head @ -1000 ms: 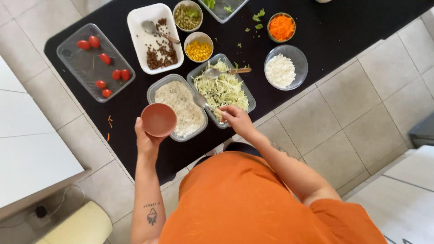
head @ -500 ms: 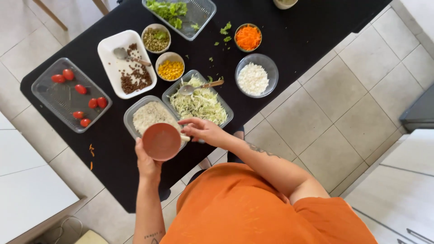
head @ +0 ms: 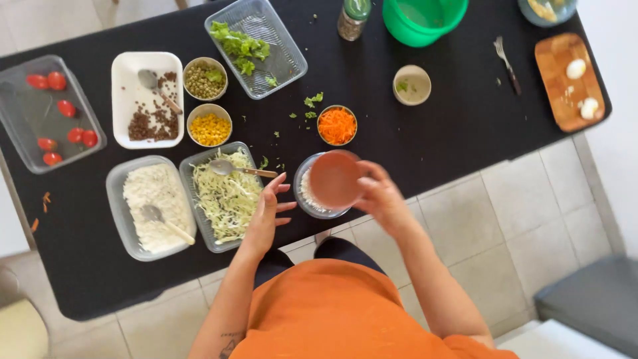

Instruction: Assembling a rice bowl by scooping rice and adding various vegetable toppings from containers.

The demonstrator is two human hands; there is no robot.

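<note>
My right hand (head: 384, 199) grips a small terracotta bowl (head: 334, 178) by its rim and holds it just above a glass bowl of white shreds (head: 304, 198) at the table's near edge. My left hand (head: 268, 207) is open with fingers spread. It rests by the right edge of a clear tray of shredded cabbage (head: 226, 196), where a spoon (head: 234, 169) lies, and holds nothing.
The black table (head: 425, 133) carries a tray of white grated food (head: 154, 206), lentils in a white dish (head: 147, 100), small bowls of corn (head: 210, 126), peas (head: 205, 78) and grated carrot (head: 337, 125), a tomato tray (head: 50, 110), a lettuce tray (head: 256, 43), a green bucket (head: 423, 20), a fork (head: 505, 61) and a wooden board (head: 568, 80).
The terracotta bowl has passed from my left hand to my right and moved right, from over the white tray to over the glass bowl. My left hand is now open by the cabbage tray.
</note>
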